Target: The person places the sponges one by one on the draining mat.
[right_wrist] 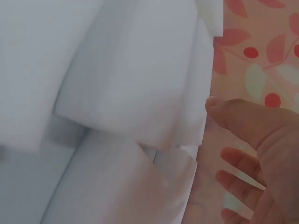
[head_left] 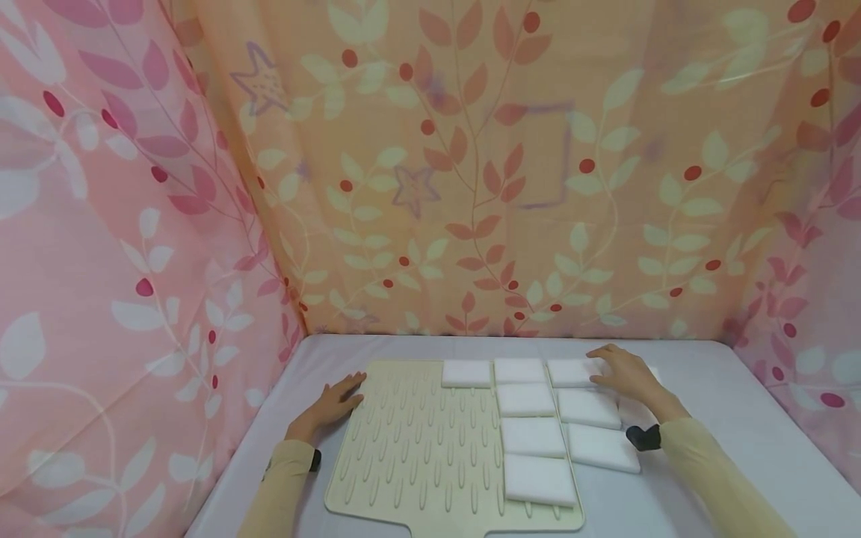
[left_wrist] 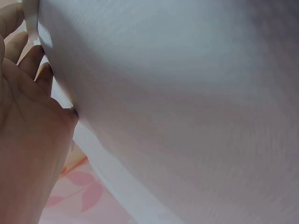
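Note:
A beige ribbed mat (head_left: 417, 448) lies on the white table (head_left: 706, 418). Several white foam blocks (head_left: 533, 436) sit in rows on the mat's right part and just off its right edge. My left hand (head_left: 339, 397) lies flat with straight fingers on the mat's left edge, holding nothing. My right hand (head_left: 615, 370) rests with relaxed fingers on the far right blocks, its fingertips touching the far block (head_left: 572, 371). The left wrist view shows the left hand (left_wrist: 28, 140) against the white table surface (left_wrist: 187, 116). In the right wrist view the right hand (right_wrist: 252, 154) hovers beside stacked-looking white blocks (right_wrist: 131, 84).
Floral pink and orange curtains (head_left: 437, 187) close off the table at the back and both sides. The mat's left part (head_left: 403, 433) carries no blocks. Bare white table shows to the right of the blocks and to the left of the mat.

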A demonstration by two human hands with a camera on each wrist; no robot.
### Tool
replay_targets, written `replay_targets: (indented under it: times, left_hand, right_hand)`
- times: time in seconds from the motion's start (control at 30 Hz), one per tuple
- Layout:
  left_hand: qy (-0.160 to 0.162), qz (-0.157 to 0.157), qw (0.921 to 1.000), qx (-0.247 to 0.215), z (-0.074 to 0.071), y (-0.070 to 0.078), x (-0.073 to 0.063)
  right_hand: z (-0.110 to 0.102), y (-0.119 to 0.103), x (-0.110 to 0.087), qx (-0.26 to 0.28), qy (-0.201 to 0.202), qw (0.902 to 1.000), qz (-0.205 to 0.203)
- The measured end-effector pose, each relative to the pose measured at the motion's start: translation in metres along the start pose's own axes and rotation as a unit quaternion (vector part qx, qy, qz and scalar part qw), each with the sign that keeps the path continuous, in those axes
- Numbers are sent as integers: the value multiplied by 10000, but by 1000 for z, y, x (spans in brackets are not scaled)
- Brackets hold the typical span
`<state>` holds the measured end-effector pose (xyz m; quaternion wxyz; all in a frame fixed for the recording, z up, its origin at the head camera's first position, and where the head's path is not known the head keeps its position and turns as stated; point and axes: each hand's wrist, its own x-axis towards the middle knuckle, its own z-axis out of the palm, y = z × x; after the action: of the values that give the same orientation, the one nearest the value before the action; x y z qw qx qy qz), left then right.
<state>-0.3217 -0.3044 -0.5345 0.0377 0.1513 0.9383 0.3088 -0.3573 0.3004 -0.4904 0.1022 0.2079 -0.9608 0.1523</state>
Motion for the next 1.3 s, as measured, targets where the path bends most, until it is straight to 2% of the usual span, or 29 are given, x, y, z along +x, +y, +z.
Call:
replay_targets:
  times: [0.3, 0.6, 0.83, 1.1, 1.3]
  left_hand:
    - [-3, 60, 10000, -38, -1, -2, 2]
    - [-9, 20, 10000, -11, 0, -1, 0]
    - [-42, -63, 9999, 113, 2, -3, 0]
    - [6, 75, 10000, -7, 1, -4, 1]
    - [38, 178, 9998, 12, 4, -8, 3]
  right_hand:
    - [-4, 23, -14, -158, -149, 9995, 247]
    - [-13, 36, -27, -69, -300, 9981, 530]
    - [-15, 47, -35, -22, -460, 9976, 512]
    - [-18, 59, -44, 86, -484, 9981, 383]
    - [-16, 65, -47, 176, -571, 9971, 474]
